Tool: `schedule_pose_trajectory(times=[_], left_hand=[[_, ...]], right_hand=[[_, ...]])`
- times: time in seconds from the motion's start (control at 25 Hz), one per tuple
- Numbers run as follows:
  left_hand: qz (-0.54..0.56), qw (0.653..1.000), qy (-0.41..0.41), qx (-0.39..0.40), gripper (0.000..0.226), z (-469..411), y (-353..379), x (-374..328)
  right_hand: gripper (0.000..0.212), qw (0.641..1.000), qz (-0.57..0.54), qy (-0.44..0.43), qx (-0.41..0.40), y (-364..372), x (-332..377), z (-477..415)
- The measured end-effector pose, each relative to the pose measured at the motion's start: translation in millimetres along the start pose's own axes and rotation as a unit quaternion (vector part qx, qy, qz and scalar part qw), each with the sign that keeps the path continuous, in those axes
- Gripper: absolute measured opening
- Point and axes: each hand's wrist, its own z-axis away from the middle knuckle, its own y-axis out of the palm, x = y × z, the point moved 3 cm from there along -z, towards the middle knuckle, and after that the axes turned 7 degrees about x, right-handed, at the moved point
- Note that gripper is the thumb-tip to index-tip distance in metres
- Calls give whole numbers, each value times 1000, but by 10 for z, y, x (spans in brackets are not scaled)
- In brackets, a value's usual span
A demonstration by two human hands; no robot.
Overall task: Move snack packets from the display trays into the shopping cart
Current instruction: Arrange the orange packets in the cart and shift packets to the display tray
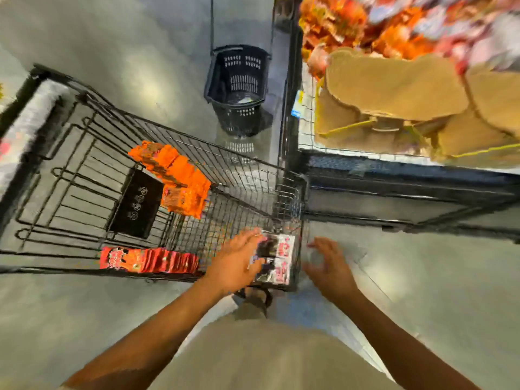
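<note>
A black wire shopping cart [239, 175] stands on the floor in front of me. Inside it lie a row of orange snack packets [180, 178] and a row of red packets [152, 260]. At the cart's near corner sits a stack of white, black and red packets [277, 256]. My left hand [236, 261] rests on the left side of that stack with its fingers spread over it. My right hand [327, 266] hovers just right of the stack, fingers loosely curled, holding nothing.
Display trays at the upper right hold heaps of orange and red snack packets [365, 21] and brown cardboard dividers [394, 85] on a dark wire shelf [394, 170]. A black plastic basket [239, 88] stands on the grey floor beyond the cart.
</note>
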Motion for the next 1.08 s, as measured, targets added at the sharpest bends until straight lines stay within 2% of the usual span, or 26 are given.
schedule_pose_trajectory(times=[0.08, 0.28, 0.44, 0.52, 0.72, 0.92, 1.08], left_hand=[[-28, 998, 44, 18, 57, -5, 214, -403], [-73, 984, 150, 64, 53, -49, 854, -1440], [-118, 962, 215, 120, 69, -178, 1263, -2187], [-137, 951, 245, 134, 69, -237, 1419, -2493], [-135, 939, 270, 167, 51, -532, 1697, -2921], [-123, 931, 296, 172, 49, -1316, 1834, -3528], [-131, 913, 342, 181, 51, -2175, 1605, -4204]], right_hand=[[37, 997, -34, 6, -68, -146, -269, 498], [37, 984, -82, 5, -158, -393, -1026, 1704], [39, 962, -131, 67, -229, -540, -1509, 2353], [38, 951, -156, 97, -250, -623, -1708, 2549], [29, 933, -179, 133, -281, -924, -2006, 2591], [30, 923, -172, 148, -310, -1564, -2295, 2310], [35, 910, -173, 152, -344, -2261, -2500, 1939]])
